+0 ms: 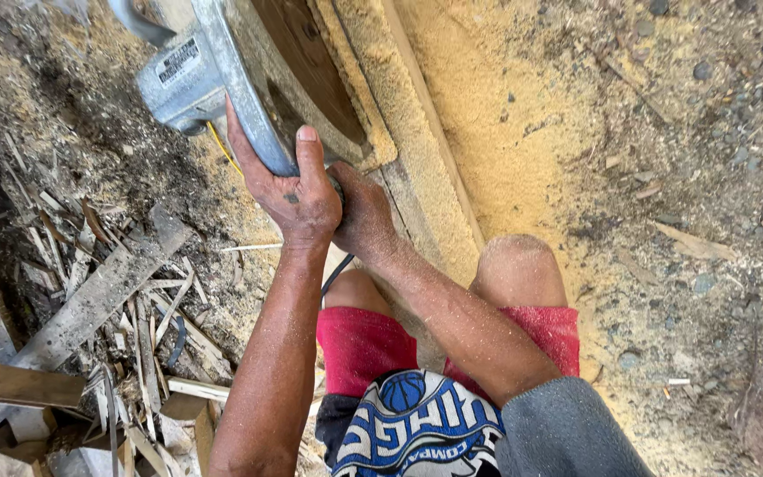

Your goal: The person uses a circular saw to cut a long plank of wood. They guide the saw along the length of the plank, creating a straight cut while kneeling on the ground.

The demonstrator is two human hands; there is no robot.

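My left hand (298, 190) grips the curved grey metal handle of a power tool (192, 75) near the top left. Just to its right and slightly lower, my right hand (364, 212) is closed on the rear of the same tool; what its fingers hold is hidden. The tool rests against a long wooden beam (417, 168) covered in sawdust, with a dark wooden piece (311, 53) beside it. A thin yellow wire (220, 146) shows under the tool. Both forearms are dusted with sawdust.
Thick yellow sawdust (523, 132) covers the ground right of the beam, with gravel (708, 79) beyond. Wood scraps, splinters and planks (99, 300) pile up at the left. My knees in red shorts (364, 340) straddle the beam.
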